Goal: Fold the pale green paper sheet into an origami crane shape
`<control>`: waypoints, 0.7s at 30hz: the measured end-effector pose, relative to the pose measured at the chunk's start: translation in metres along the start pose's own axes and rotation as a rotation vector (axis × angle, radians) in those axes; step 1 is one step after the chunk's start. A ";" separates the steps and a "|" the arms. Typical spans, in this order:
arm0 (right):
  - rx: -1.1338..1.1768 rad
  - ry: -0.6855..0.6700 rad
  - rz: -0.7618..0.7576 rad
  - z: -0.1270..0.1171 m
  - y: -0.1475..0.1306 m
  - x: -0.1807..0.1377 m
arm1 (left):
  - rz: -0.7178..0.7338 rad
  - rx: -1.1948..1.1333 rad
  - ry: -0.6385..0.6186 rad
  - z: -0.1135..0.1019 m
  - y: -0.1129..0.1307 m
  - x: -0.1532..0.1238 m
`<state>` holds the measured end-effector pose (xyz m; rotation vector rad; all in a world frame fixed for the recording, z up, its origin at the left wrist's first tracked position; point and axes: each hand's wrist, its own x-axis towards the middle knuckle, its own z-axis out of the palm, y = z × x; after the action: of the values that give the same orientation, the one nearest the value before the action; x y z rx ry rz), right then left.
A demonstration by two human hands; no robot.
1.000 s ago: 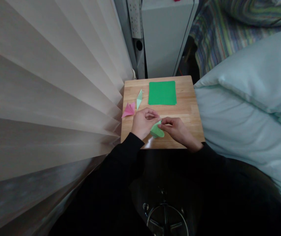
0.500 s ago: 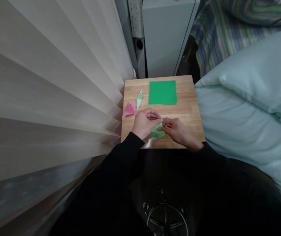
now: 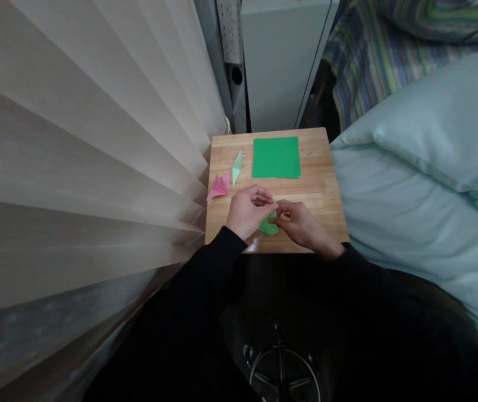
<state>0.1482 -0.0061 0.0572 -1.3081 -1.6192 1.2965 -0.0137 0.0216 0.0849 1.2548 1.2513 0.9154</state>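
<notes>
Between my hands is a piece of green origami paper (image 3: pixel 268 226), partly folded and curved, its upper part hidden by my fingers. My left hand (image 3: pixel 251 210) pinches its upper edge between thumb and fingertips. Closed on the same paper from the other side is my right hand (image 3: pixel 300 222), its fingertips almost touching the left ones. Beyond my left hand lie a folded pink origami piece (image 3: pixel 219 186) and a slim pale green folded piece (image 3: pixel 237 168). A stack of green paper (image 3: pixel 276 158) rests near the far edge of the small wooden table (image 3: pixel 318 190).
A pleated curtain (image 3: pixel 130 139) hangs along the table's left side. Pale blue bedding (image 3: pixel 402 190) borders the right. Behind the table stands a grey-white cabinet (image 3: pixel 283 67). Below the near edge, a wheeled chair base (image 3: pixel 281 368) shows in the dark.
The lower part of the green paper has narrowed and curled between my hands, with less of it showing. Both hands keep their hold in nearly the same place.
</notes>
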 end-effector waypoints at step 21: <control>-0.054 0.011 -0.011 0.001 0.003 -0.001 | -0.007 -0.003 0.019 0.003 -0.001 0.000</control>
<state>0.1486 -0.0068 0.0542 -1.3340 -1.6622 1.2450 -0.0108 0.0209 0.0838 1.2409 1.2678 0.9260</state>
